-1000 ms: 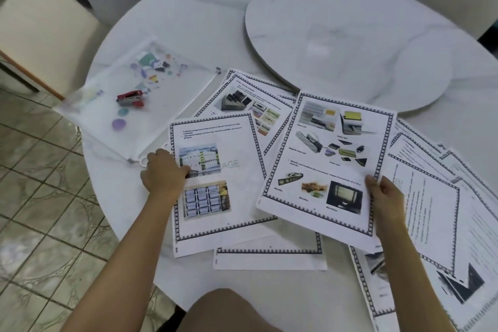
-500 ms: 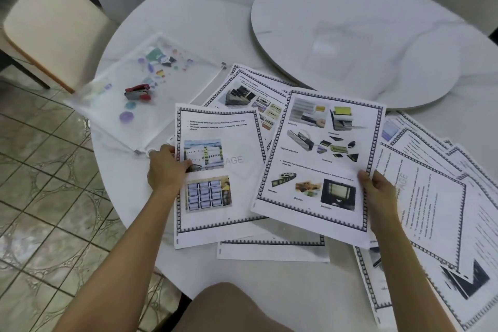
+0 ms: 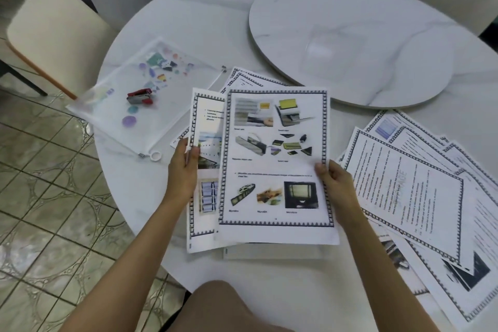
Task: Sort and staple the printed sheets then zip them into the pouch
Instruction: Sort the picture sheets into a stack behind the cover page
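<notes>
A picture sheet [image 3: 275,159] is pinched at its right edge by the right hand [image 3: 336,186]. A second sheet [image 3: 207,121], partly covered by it, is gripped by the left hand [image 3: 183,170]. Beyond the left fingers [image 3: 192,155] the pouch [image 3: 167,121] is laid flat, with the stapler [image 3: 140,96] on it. Other sheets [image 3: 404,188] are fanned just right of the right fingers.

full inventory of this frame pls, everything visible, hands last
table: one, white marble, round
turntable: one, white marble, table's far right
pouch: one, clear with coloured print, table's left
stapler: one, red, on or in the pouch
picture sheet: one, white with dark border, centre
second sheet: one, same style, behind its left edge
loose sheets: many, white, fanned at right, more under held ones
chairs: at least two, cream, left and far right
floor: grey-green tiles, left
left hand: one, pinches second sheet
right hand: one, grips picture sheet
</notes>
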A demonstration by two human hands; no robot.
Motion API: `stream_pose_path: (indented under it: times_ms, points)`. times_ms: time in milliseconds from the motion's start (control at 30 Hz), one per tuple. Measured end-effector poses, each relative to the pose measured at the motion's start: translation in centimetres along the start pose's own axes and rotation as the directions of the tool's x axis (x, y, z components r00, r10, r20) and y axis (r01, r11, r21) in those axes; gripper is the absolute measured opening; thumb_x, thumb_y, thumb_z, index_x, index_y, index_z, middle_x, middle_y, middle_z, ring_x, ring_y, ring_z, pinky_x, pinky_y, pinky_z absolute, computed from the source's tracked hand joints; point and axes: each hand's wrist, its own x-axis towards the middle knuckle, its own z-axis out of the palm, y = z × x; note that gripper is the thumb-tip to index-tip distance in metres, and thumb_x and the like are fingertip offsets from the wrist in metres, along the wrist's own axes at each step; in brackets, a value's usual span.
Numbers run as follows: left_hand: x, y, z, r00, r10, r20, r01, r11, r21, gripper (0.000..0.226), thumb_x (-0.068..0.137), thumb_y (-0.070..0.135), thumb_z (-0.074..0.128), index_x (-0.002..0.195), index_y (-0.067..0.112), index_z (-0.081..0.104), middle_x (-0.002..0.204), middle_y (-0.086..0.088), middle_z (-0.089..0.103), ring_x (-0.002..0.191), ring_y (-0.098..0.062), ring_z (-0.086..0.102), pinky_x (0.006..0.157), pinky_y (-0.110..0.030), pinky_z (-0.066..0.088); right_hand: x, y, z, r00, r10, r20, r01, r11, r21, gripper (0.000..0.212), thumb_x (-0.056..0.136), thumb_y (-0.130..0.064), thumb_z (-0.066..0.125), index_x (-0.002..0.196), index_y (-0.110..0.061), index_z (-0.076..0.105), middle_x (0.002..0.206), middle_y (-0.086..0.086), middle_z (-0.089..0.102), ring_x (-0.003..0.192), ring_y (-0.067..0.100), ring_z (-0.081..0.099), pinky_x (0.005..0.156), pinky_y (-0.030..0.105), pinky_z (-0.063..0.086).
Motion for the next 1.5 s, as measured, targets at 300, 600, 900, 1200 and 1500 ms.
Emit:
stream_pose_path:
  times_ms: [300, 600, 900, 1200, 1500]
  points:
    - [-1.5, -0.4, 1.7, 0.989, -0.115, 0.089, 0.122, 0.989, -0.081, 0.030, 0.097, 0.023, 0.045, 0.124, 0.012, 0.049, 0.112, 0.001, 0.059, 0.105, -0.018, 0.057, 0.086, -0.027, 0.045, 0.2, 1.8, 5.0, 0.995, -0.011, 0.104, 0.043, 0.951, -0.307, 0.026, 0.094, -0.024, 0.051, 0.090, 0.001, 0.056, 0.077, 0.018, 0.058, 0.070, 0.020, 0.051, 0.064, 0.033, 0.042]
    - [-0.2, 3.4, 0.8, 0.968, 0.142, 0.207, -0.120, 0.986, -0.117, 0.021, 0.095, 0.019, 0.049, 0.115, 0.026, 0.050, 0.108, 0.016, 0.059, 0.095, 0.011, 0.057, 0.087, -0.012, 0.045, 1.1, 0.9, 3.9, 0.995, -0.072, -0.073, 0.048, 0.956, -0.288, 0.053, 0.091, -0.030, 0.057, 0.137, -0.013, 0.038, 0.120, -0.001, 0.049, 0.109, 0.015, 0.049, 0.091, 0.027, 0.039]
    - [1.1, 6.9, 1.0, 0.960, 0.124, 0.249, -0.042, 0.949, -0.312, 0.020, 0.094, 0.017, 0.049, 0.109, 0.028, 0.054, 0.102, 0.013, 0.063, 0.088, 0.009, 0.062, 0.080, -0.014, 0.050, 1.1, -1.8, 2.5, 0.993, 0.043, 0.109, -0.061, 0.984, 0.167, 0.015, 0.092, -0.025, 0.052, 0.102, -0.018, 0.062, 0.091, 0.002, 0.072, 0.080, 0.016, 0.070, 0.070, 0.033, 0.059]
    - [1.8, 5.1, 0.9, 0.941, -0.015, 0.338, 0.067, 0.988, -0.141, 0.019, 0.096, 0.007, 0.044, 0.100, 0.018, 0.058, 0.090, 0.003, 0.068, 0.072, -0.010, 0.067, 0.062, -0.021, 0.053, 1.5, -2.7, -2.3, 0.970, -0.100, -0.220, 0.126, 0.986, 0.108, 0.014, 0.090, -0.026, 0.056, 0.097, -0.014, 0.061, 0.071, -0.009, 0.072, 0.066, 0.005, 0.069, 0.062, 0.023, 0.058]
    - [2.5, 0.5, -0.6, 0.974, -0.092, 0.209, 0.057, 0.984, 0.167, 0.021, 0.089, 0.000, 0.053, 0.098, 0.016, 0.061, 0.092, -0.002, 0.066, 0.083, -0.017, 0.061, 0.075, -0.027, 0.051, 0.5, 0.5, -7.9, 0.897, -0.039, -0.440, 0.034, 0.999, -0.020, 0.017, 0.095, -0.021, 0.052, 0.108, -0.013, 0.058, 0.085, -0.004, 0.063, 0.062, -0.001, 0.064, 0.073, 0.030, 0.056]
